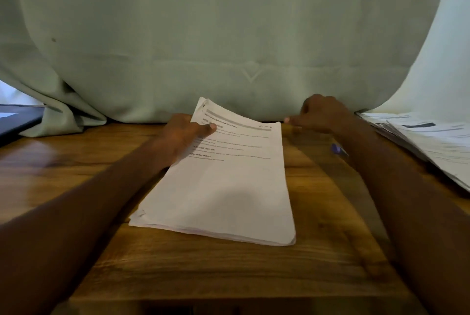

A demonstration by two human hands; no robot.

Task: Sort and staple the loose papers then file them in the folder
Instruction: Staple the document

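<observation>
A stack of printed white papers (229, 182) lies in the middle of the wooden table (203, 269), its far left corner lifted. My left hand (183, 136) grips that stack at its upper left edge, thumb on top of the print. My right hand (323, 115) hovers just past the stack's far right corner with its fingers curled; whether it holds anything I cannot tell. A second spread of loose printed papers (432, 144) lies at the right edge of the table. No stapler shows.
A purple-tipped pen (339, 149) lies beside my right forearm. A pale green curtain (229, 35) hangs along the table's far edge. A dark flat thing, perhaps the folder (17, 119), sits at the far left.
</observation>
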